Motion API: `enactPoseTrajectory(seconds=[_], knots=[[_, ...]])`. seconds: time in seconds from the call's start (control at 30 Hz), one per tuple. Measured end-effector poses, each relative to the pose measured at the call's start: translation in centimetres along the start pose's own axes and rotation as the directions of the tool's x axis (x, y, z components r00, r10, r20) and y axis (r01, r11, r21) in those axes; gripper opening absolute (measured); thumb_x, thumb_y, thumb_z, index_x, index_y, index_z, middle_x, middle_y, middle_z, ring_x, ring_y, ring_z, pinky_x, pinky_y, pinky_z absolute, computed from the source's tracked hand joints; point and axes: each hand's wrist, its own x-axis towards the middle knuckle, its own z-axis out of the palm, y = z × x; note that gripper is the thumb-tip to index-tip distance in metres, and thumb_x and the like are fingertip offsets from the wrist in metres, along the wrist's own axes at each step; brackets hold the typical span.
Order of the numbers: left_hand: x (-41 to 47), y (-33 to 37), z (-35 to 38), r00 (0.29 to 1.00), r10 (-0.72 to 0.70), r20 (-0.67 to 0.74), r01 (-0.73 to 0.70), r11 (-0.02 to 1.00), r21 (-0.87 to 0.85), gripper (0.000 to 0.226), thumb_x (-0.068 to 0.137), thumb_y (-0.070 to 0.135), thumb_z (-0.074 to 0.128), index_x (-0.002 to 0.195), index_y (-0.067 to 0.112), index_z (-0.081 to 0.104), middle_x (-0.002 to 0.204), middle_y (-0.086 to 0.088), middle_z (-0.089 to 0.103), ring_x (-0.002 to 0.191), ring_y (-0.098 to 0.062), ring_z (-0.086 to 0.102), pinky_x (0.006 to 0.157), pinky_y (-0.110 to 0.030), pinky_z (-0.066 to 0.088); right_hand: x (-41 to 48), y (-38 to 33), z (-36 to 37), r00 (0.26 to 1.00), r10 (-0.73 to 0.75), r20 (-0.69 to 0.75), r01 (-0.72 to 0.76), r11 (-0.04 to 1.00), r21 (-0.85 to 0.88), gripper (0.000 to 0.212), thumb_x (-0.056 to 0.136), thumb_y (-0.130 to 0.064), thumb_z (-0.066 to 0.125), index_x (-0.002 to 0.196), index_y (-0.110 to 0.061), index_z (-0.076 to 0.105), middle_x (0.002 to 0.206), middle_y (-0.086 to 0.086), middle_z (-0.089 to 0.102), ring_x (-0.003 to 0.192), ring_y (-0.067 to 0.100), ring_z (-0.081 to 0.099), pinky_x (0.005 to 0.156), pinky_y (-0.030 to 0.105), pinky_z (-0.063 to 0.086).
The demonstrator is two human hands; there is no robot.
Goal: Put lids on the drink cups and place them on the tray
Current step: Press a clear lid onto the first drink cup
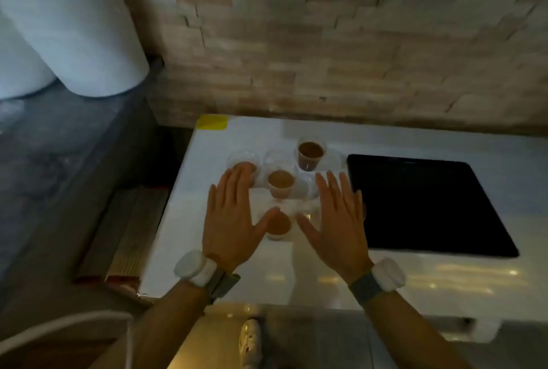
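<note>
Several clear plastic cups of brown drink stand on a white table (385, 276). One cup (310, 155) is at the back, one cup (280, 184) in the middle, one cup (279, 225) nearest me, and one cup (243, 164) partly hidden under my left fingertips. Clear lids (308, 187) lie among them, blurred. My left hand (234, 220) and my right hand (335, 220) hover flat, fingers spread, holding nothing, either side of the nearest cup. A black tray (424, 205) lies empty to the right.
A brick wall (326, 42) runs behind the table. A yellow tag (212, 122) sits at the table's back left corner. Large white rolls (74, 27) stand at the far left. A wooden board (124, 235) lies below the table's left edge.
</note>
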Motion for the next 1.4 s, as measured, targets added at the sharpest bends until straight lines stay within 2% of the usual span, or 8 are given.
enactPoseTrajectory(seconds=[0.13,0.27,0.53,0.8,0.97,1.1,1.23,1.4], knots=[[-0.2,-1.5,1.9,0.997,-0.013,0.070,0.010,0.999,0.040,0.091,0.084,0.075,0.038,0.150,0.020,0.008,0.158,-0.007,0.021,0.146,-0.023,0.013,0.117,-0.049,0.018,-0.6,-0.2,2.2,0.998,0.050,0.044,-0.051,0.999,0.007,0.085,0.091,-0.072,0.030,0.156,-0.022,0.009,0.165,0.007,0.014,0.153,0.025,0.001,0.120,0.053,0.003],[-0.4,-2.8,3.7,0.991,0.003,0.133,0.006,0.998,-0.065,0.095,0.080,0.079,0.040,0.149,0.021,0.010,0.153,-0.007,0.028,0.141,-0.023,0.023,0.111,-0.039,0.022,-1.2,0.0,3.9,0.992,0.095,0.086,-0.097,0.995,0.028,0.082,0.091,-0.053,0.055,0.154,-0.014,0.020,0.159,0.014,0.028,0.150,0.031,0.017,0.119,0.055,0.020],[-0.7,-3.9,6.2,0.923,-0.060,0.379,0.188,0.932,-0.310,0.109,0.066,0.054,0.077,0.147,0.022,0.012,0.154,-0.007,0.026,0.141,-0.025,0.027,0.112,-0.050,0.033,-3.1,-0.6,6.4,0.978,0.163,0.134,-0.188,0.962,0.199,0.052,0.092,-0.020,0.064,0.140,-0.008,0.046,0.140,0.015,0.054,0.128,0.033,0.051,0.110,0.036,0.033],[0.6,-4.7,8.6,0.867,-0.103,0.488,0.327,0.856,-0.401,0.111,0.060,0.043,0.083,0.144,0.037,0.011,0.151,0.006,0.028,0.136,-0.012,0.032,0.107,-0.030,0.034,-2.5,-0.1,9.1,0.914,0.334,0.231,-0.390,0.879,0.273,0.049,0.096,-0.031,0.059,0.140,-0.015,0.043,0.142,0.009,0.052,0.131,0.025,0.047,0.110,0.032,0.032],[0.8,-5.1,9.5,0.859,-0.064,0.508,0.328,0.831,-0.449,0.106,0.064,0.042,0.082,0.143,0.042,0.011,0.150,0.012,0.033,0.132,-0.007,0.038,0.099,-0.022,0.035,-0.9,1.8,12.2,0.903,0.126,0.411,-0.053,0.981,-0.186,0.056,0.102,-0.032,0.030,0.154,-0.014,0.020,0.161,0.009,0.022,0.151,0.025,0.013,0.122,0.036,0.007],[0.7,-5.1,9.5,0.852,-0.094,0.514,0.360,0.819,-0.446,0.102,0.066,0.041,0.079,0.142,0.044,0.012,0.146,0.013,0.039,0.127,-0.005,0.044,0.098,-0.025,0.041,0.5,1.7,12.3,0.931,0.167,0.324,-0.130,0.983,-0.133,0.033,0.083,-0.013,0.063,0.115,-0.004,0.065,0.123,0.019,0.063,0.116,0.040,0.058,0.098,0.049,0.046],[0.9,-5.4,9.8,0.838,-0.090,0.538,0.374,0.812,-0.447,0.103,0.065,0.043,0.079,0.141,0.047,0.011,0.144,0.016,0.040,0.126,-0.002,0.045,0.098,-0.025,0.043,1.0,1.2,11.9,0.953,0.105,0.285,-0.062,0.986,-0.157,0.022,0.063,-0.006,0.079,0.080,-0.008,0.066,0.088,0.014,0.065,0.081,0.036,0.063,0.070,0.042,0.051],[0.7,-5.7,10.2,0.839,-0.070,0.540,0.346,0.834,-0.429,0.101,0.068,0.036,0.077,0.143,0.046,0.009,0.145,0.015,0.040,0.125,-0.001,0.044,0.089,-0.009,0.036,0.7,1.4,11.4,0.962,0.036,0.272,-0.004,0.993,-0.116,0.017,0.086,-0.015,0.066,0.102,-0.009,0.066,0.107,0.012,0.065,0.101,0.031,0.061,0.092,0.042,0.047]])
